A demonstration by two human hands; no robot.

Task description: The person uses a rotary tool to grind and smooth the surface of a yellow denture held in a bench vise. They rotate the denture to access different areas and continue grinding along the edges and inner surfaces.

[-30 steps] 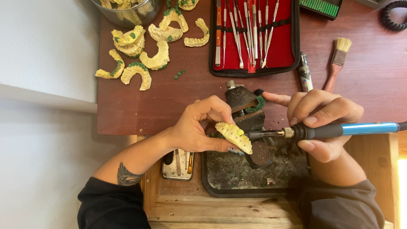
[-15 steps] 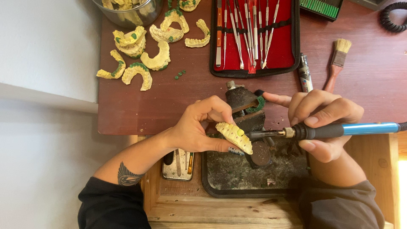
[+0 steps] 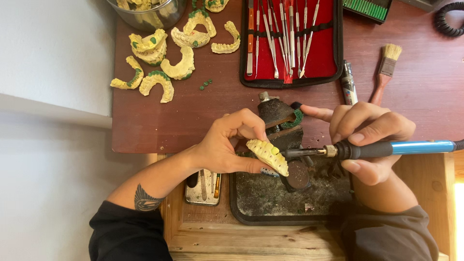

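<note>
Almost nothing had shifted over the last second: both hands sat where they had been, so the work looked like steady, fine carving rather than a change of step. Far up and left of the left hand (image 3: pixel 224 147) lay a scatter of yellow dental casts (image 3: pixel 159 58) with green wax on the dark red tabletop (image 3: pixel 193 121), next to a metal bowl (image 3: pixel 150 12) at the top edge. Just below that hand's wrist sat a small metal tin (image 3: pixel 203 187) with thin tools in it. The left hand was closed narrow, thumb and fingers pinching a yellow plaster jaw cast (image 3: pixel 267 155), tilted, teeth side up, held over the black tray (image 3: pixel 290 203) and against the dark bench block (image 3: pixel 282 128). Above it, well apart, lay the open red instrument case (image 3: pixel 290 41) with its row of steel picks. The tip of the blue-handled electric wax tool (image 3: pixel 367 150) touched the cast's right end, same as before. The right hand (image 3: pixel 369 140) was wrapped tight round that tool like a pen, index finger stretched out toward the block. Up from the right hand lay a small paintbrush (image 3: pixel 385 70) and a pen-like stick (image 3: pixel 348 84). My read: the contact was being held, the wax detail on that cast was mid-way, and the grip was stable.
</note>
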